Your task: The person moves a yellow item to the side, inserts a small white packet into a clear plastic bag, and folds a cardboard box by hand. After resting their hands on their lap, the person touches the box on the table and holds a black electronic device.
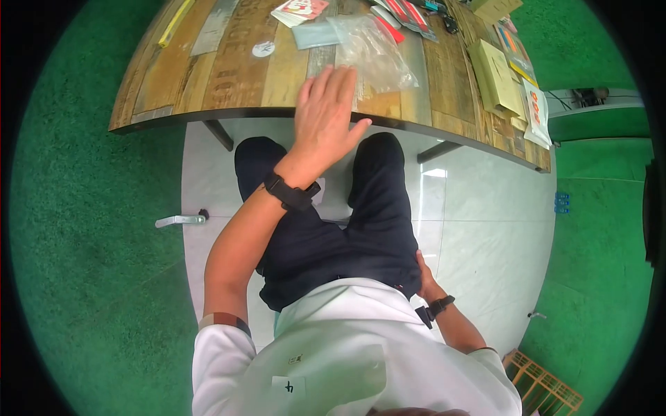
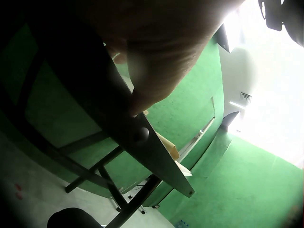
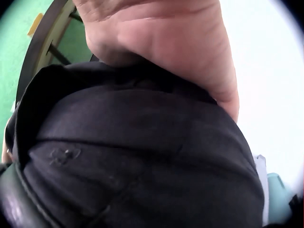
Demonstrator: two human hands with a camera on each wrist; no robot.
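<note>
In the head view the left hand (image 1: 326, 121) lies palm down across the front edge of the wooden table (image 1: 236, 80), fingers straight and thumb spread. Its fingertips are at the near side of a clear plastic bag (image 1: 378, 59); contact with the bag is unclear. The left wrist view shows this hand (image 2: 159, 57) dark above the table's edge (image 2: 156, 159). The right hand (image 1: 428, 277) rests against the side of the dark trousers (image 1: 381, 256), its fingers partly hidden. In the right wrist view the heel of that hand (image 3: 166, 42) lies on the dark cloth (image 3: 142, 123).
Behind the bag are a grey-blue packet (image 1: 314, 35), cards (image 1: 298, 11) and red-and-grey packages (image 1: 411, 17). A round white sticker (image 1: 263, 49) and a yellow strip (image 1: 176, 23) lie leftward. A tan box (image 1: 494, 80) and a white packet (image 1: 536, 114) are at the right.
</note>
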